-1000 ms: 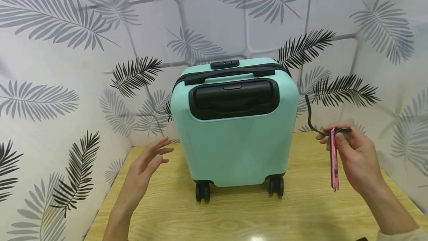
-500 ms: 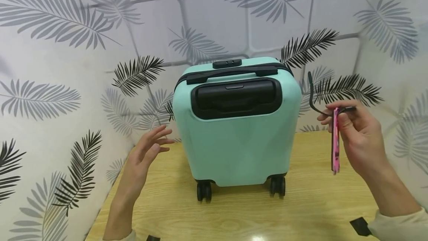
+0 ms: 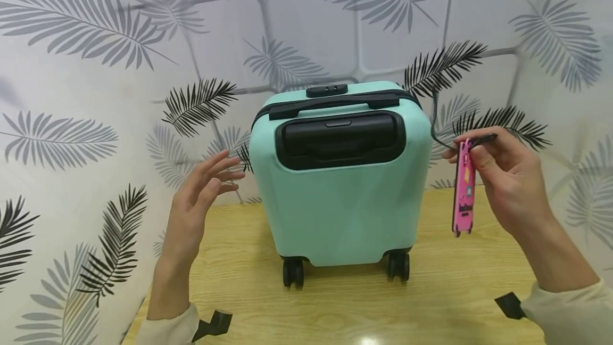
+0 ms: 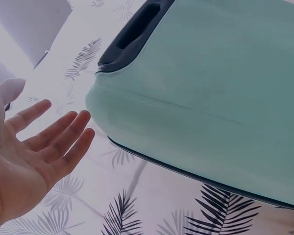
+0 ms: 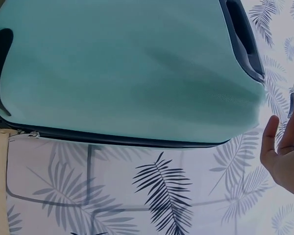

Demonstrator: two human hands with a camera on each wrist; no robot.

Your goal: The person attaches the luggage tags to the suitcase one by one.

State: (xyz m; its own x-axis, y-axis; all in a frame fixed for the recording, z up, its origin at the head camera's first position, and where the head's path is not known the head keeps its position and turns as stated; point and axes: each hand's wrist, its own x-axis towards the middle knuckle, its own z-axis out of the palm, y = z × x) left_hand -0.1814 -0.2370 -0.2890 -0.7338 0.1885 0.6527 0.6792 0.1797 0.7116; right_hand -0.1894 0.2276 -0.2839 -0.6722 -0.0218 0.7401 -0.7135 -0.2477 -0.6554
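Observation:
A mint-green suitcase [image 3: 345, 212] stands upright on its black wheels in the middle of the head view. On its top is a black carry handle [image 3: 335, 103], and below that a recessed black pull handle [image 3: 341, 140]. To the right, my right hand [image 3: 514, 185] pinches a pink luggage tag [image 3: 464, 190] near its upper end. From the tag a thin black strap [image 3: 434, 116] sticks up, unfastened. My left hand [image 3: 191, 206] hovers left of the suitcase, fingers relaxed and apart from it. In the right wrist view the tag is mostly out of frame.
The suitcase stands on a wood-grain table [image 3: 345, 307] whose back edge meets a wall [image 3: 316, 25] with a leaf pattern. A black combination lock [image 3: 326, 90] sits on the suitcase's top. Black wrist mounts [image 3: 510, 305] show at both sleeves.
My right hand has risen and shifted left with the luggage tag, whose printed face has turned more toward the head camera. My left hand has also risen, still empty.

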